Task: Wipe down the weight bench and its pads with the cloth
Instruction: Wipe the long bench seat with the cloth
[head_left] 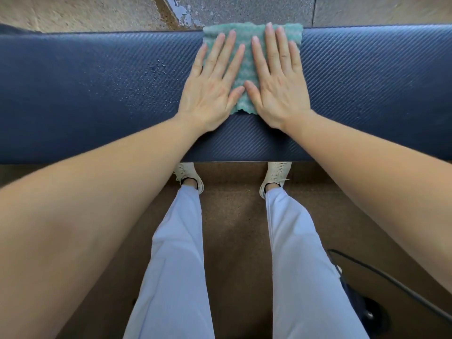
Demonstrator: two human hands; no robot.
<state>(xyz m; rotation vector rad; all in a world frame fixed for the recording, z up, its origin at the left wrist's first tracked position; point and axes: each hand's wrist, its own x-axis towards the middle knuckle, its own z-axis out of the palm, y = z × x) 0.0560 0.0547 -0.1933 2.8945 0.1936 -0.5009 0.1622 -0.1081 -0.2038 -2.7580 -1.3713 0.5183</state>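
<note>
A dark blue bench pad with a woven texture runs across the view from left to right. A green cloth lies flat on the pad, reaching its far edge. My left hand and my right hand both lie flat on the cloth, palms down, fingers spread and pointing away from me. Thumbs nearly touch in the middle. Neither hand grips the cloth; they press on it. Small wet droplets glisten on the pad just left of my left hand.
Beyond the pad is a rough concrete floor with a wet patch. Below the pad's near edge my legs in light trousers and pale shoes stand on a brown floor. A black cable and a dark object sit at the lower right.
</note>
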